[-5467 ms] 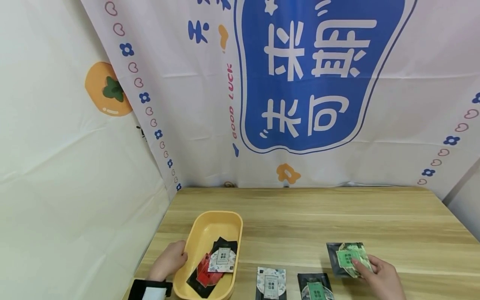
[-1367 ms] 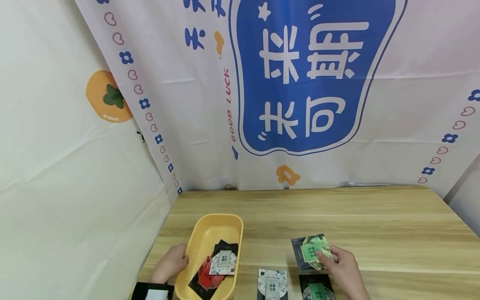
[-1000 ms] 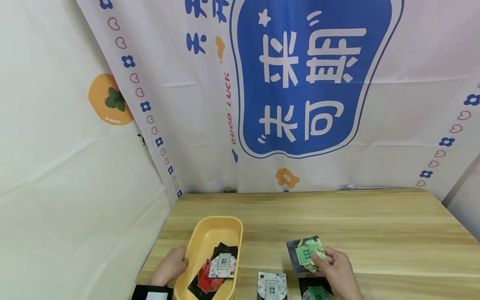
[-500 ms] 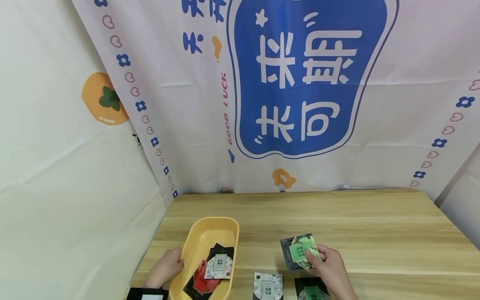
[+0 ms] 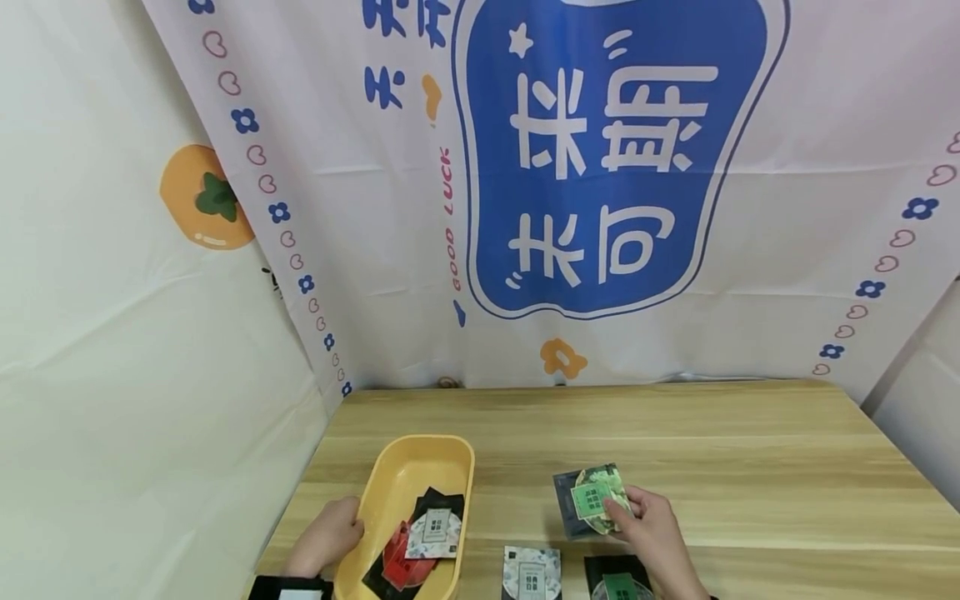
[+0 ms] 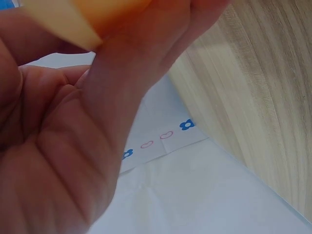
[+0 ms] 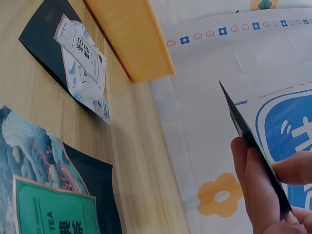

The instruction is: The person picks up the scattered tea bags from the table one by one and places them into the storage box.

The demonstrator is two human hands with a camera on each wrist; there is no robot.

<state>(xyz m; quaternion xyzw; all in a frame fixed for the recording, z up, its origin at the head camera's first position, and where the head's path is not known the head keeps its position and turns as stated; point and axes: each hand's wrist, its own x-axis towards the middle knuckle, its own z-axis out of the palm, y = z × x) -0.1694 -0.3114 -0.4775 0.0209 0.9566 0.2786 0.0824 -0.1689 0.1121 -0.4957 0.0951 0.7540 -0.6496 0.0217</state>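
Note:
My left hand (image 5: 330, 533) grips the left rim of a yellow plastic bin (image 5: 408, 479); the left wrist view shows the fingers curled at the bin's edge (image 6: 112, 12). Inside lie a red tea sachet (image 5: 399, 571) and a white-and-black one (image 5: 435, 533), overlapping with other dark sachets. My right hand (image 5: 654, 529) pinches a green-and-black tea sachet (image 5: 588, 500) between thumb and fingers, raised over the table. In the right wrist view this sachet (image 7: 243, 127) appears nearly edge-on. Below it on the table are a white-and-blue sachet (image 5: 532, 573) and a black one with a green label (image 5: 617, 575).
The wooden table (image 5: 712, 450) reaches back to a hanging printed cloth (image 5: 390, 250). A pale cloth (image 5: 135, 375) closes off the left side. Both sachets on the table are cut off by the lower frame edge in the head view.
Over the earlier frames my right hand has carried the green sachet leftward, from the right of the table to above the two lying sachets. My left hand keeps its grip on the bin.

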